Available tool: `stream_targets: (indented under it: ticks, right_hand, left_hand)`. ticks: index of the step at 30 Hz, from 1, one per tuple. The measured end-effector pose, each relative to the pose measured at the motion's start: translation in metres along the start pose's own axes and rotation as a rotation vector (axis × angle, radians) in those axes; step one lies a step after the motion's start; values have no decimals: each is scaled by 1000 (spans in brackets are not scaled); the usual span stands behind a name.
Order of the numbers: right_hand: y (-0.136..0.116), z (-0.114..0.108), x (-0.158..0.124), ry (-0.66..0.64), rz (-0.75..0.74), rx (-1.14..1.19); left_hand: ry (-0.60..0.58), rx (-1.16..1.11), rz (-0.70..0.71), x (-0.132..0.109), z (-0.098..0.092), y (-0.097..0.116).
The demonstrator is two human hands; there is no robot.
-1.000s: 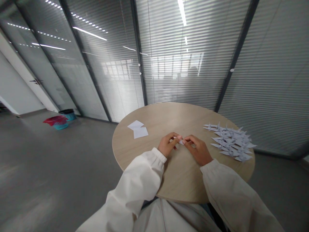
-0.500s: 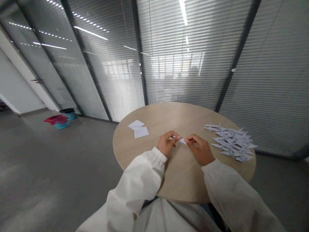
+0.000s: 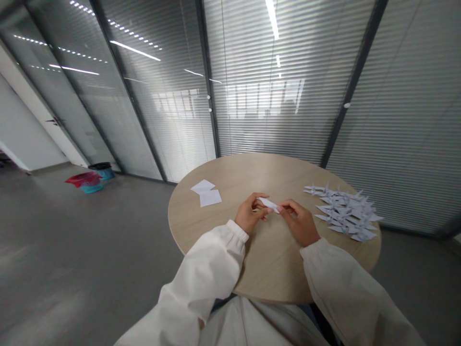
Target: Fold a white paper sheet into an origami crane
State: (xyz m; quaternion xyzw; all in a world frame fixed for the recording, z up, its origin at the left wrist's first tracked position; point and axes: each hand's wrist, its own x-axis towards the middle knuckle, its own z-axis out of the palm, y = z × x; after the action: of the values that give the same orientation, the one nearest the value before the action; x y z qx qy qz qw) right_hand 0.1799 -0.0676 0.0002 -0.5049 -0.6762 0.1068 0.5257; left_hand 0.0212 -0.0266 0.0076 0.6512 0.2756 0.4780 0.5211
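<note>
A small folded piece of white paper (image 3: 268,205) is held between my two hands, above the middle of the round wooden table (image 3: 272,259). My right hand (image 3: 299,223) pinches its right end between thumb and fingertips. At the left end, my left hand (image 3: 251,213) has its forefinger along the upper edge and its thumb at the lower edge, the fingers curled around it. The exact folds are too small to make out. To the right of my right hand lies a crowded group of folded white paper cranes (image 3: 347,211).
Two white paper squares (image 3: 211,197) lie at the table's left side, partly overlapping. On the floor to the left stand a blue bin with a red liner (image 3: 90,182) and one with a black liner (image 3: 103,170). A glass partition with blinds (image 3: 266,129) rises behind the table.
My left thumb and forefinger have spread apart, and more of the folded paper's left end now shows between them. My right hand keeps its pinch in nearly the same place.
</note>
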Motion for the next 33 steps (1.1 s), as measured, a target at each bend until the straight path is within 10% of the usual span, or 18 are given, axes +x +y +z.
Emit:
stream_targets:
  ticks: [14, 33]
  right_hand:
    - [-2, 2, 2, 75, -285, -76]
    - [-1, 3, 2, 73, -273, -102]
  left_hand:
    - [40, 137, 2, -3, 2, 1]
    - [48, 327, 66, -2, -2, -4]
